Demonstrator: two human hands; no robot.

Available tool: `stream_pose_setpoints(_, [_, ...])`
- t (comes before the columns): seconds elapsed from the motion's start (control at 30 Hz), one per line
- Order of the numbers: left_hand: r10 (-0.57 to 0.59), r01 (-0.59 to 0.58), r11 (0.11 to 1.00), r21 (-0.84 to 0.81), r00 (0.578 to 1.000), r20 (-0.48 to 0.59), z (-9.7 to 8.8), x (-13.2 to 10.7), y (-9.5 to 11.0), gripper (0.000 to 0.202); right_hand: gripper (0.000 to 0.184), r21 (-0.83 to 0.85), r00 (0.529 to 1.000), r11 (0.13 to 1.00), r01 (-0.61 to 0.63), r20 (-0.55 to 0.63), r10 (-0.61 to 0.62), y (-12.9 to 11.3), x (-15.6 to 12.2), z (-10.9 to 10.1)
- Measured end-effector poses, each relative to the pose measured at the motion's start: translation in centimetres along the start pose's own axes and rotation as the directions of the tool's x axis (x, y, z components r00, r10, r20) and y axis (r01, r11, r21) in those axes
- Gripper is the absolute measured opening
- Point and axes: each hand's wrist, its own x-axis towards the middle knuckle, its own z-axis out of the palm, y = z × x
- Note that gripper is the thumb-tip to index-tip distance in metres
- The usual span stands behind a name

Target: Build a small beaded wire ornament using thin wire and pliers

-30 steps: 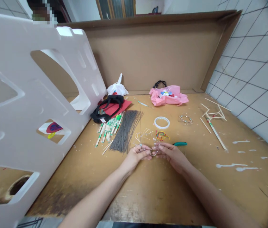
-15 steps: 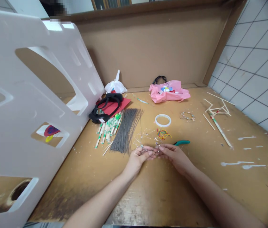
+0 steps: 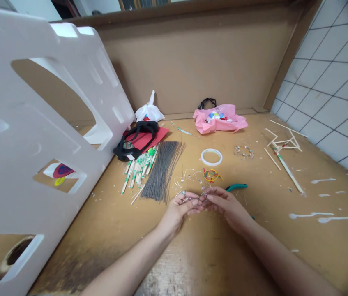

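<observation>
Between my two hands is a thin, curled wire strand with small beads (image 3: 193,176), part of it looping up beyond my fingers. My left hand (image 3: 183,206) pinches it from the left between thumb and fingers. Close beside it, my right hand (image 3: 223,201) pinches a small wire loop on the other side. Green-handled pliers (image 3: 237,187) lie partly hidden behind my right hand. Just past my fingers rests a tangle of coloured rubber bands (image 3: 212,175). A roll of white tape (image 3: 211,157) lies farther back.
Grey wires (image 3: 162,170) and wrapped chopsticks (image 3: 139,168) lie left, near a black headband (image 3: 121,154) on red paper. A white plastic panel (image 3: 4,164) rises at left. Behind stand a pink bag (image 3: 220,119) and white bag (image 3: 150,111); right, a beaded wire ring (image 3: 244,152) and stick frame (image 3: 286,144).
Both hands keep their pinch on the beaded wire, with only slight finger shifts. The view has moved a little, and more of the pliers shows below my right wrist.
</observation>
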Motion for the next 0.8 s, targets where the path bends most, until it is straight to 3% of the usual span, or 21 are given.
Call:
stream_pose_setpoints(0.27, [-0.012, 0.013, 1.000, -0.010, 0.993, 0.116, 0.3, -0.4, 0.0, 0.037, 0.032, -0.068, 1.000, 0.998, 0.014, 0.016, -0.013, 0.6, 0.2, 0.1])
stream_pose_setpoints(0.43, [-0.045, 0.030, 0.996, 0.082, 0.980, 0.192, -0.5, 0.0, 0.8, 0.041, 0.032, -0.139, 0.998, 0.990, 0.018, -0.062, -0.027, 0.2, 0.6, -0.9])
stream_pose_setpoints(0.6, [0.060, -0.073, 0.990, 0.123, 0.992, 0.110, -1.7, 0.6, 2.1, 0.042, 0.034, -0.214, 0.994, 0.976, -0.027, -0.107, 0.004, -0.6, 0.6, -1.3])
stream_pose_setpoints(0.8, [0.102, -0.116, 0.962, 0.248, 0.992, 0.071, -1.8, 0.5, 2.2, 0.035, 0.038, -0.225, 0.998, 0.973, -0.050, -0.042, 0.042, -0.2, 0.4, -0.7])
